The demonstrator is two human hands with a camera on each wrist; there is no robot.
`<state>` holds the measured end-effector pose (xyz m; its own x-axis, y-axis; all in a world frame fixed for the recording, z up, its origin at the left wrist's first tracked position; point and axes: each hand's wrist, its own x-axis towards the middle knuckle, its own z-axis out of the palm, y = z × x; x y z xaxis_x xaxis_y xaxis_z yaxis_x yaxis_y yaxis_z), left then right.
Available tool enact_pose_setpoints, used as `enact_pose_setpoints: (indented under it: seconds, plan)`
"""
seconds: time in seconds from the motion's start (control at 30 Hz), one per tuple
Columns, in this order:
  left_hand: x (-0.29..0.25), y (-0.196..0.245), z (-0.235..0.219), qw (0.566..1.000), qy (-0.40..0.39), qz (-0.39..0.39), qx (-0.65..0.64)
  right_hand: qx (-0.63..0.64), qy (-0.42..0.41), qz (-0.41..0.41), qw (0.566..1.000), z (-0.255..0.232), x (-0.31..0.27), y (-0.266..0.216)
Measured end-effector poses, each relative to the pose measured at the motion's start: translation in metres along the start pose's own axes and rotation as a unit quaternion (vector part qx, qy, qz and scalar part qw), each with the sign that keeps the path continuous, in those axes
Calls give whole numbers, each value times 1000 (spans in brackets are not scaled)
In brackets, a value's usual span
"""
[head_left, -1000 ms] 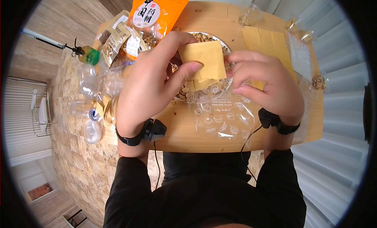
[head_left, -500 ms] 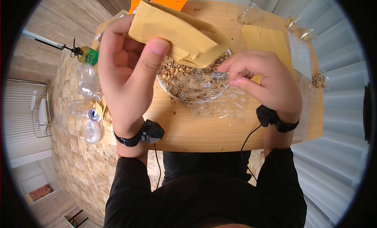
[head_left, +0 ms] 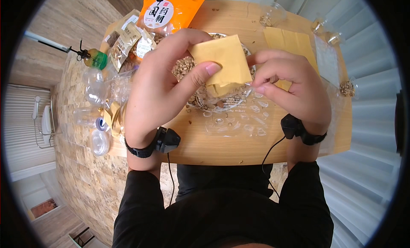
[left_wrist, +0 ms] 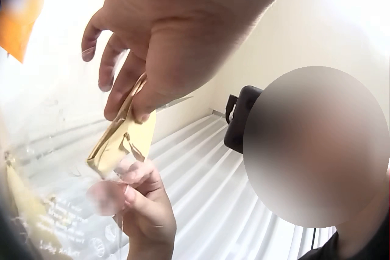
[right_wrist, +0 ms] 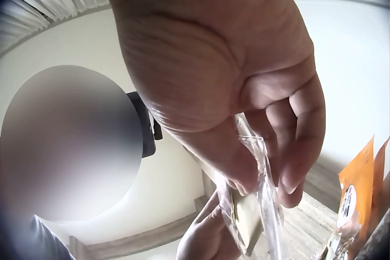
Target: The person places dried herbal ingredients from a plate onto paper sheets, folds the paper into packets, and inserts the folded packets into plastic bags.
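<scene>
My left hand [head_left: 162,85] grips a folded yellow-brown paper packet [head_left: 228,57], thumb on the near face and fingers behind it. A torn or crumpled lower edge shows on the packet in the left wrist view. Just to its right, my right hand [head_left: 299,83] pinches the edge of a clear plastic bag [right_wrist: 265,193] between thumb and fingers. White food drawings and lettering are printed on this bag, which hangs down over the table's near part. The packet's lower end overlaps the bag's mouth. Behind both hands, small brown dried pieces [head_left: 183,66] fill a plate [head_left: 219,34], partly hidden.
An orange bag [head_left: 179,10] with Chinese print and smaller packets [head_left: 124,42] lie at the back left. Clear plastic containers [head_left: 94,92] line the left edge. Flat yellow-brown paper [head_left: 294,40], a clear cup [head_left: 271,17] and small jars [head_left: 333,36] occupy the right side.
Half a second ago the left hand had lifted the packet up and left, tilted; now it is back down beside the right hand. The right hand has kept its pinch on the plastic bag.
</scene>
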<state>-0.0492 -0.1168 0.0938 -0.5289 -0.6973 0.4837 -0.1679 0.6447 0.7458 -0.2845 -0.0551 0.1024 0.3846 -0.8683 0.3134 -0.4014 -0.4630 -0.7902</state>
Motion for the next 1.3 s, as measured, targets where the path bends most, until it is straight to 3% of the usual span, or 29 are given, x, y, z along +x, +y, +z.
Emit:
enact_pose_setpoints:
  seconds: [0.13,0.2,0.33,0.43,0.5,0.6,0.73,0.83,1.03,1.1,1.3]
  plan:
    - [1,2,0,998,-33,4,46,7,16,-5,1000,2,-1,3]
    - [1,4,1,997,-33,-18,60,52,31,39,997,3,-3,4]
    - [3,1,-2,994,-29,6,106,50,32,19,998,2,-2,6]
    - [5,-2,-2,991,-7,41,131,78,41,48,995,4,-3,4]
    - [5,-2,-2,990,-8,42,131,152,77,118,978,5,-3,-1]
    - [2,0,-2,995,-54,44,75,147,103,73,981,6,0,7]
    - [4,4,-3,989,-61,62,120,124,105,61,985,3,1,9]
    - [4,13,-1,994,-35,39,95,154,154,53,975,3,2,6]
    - [4,6,-5,975,-30,90,201,211,205,18,955,3,5,-3]
    - [4,6,-7,972,-11,116,205,122,247,40,960,8,8,-13]
    - [7,2,-14,961,17,197,193,185,223,21,957,-1,3,7]
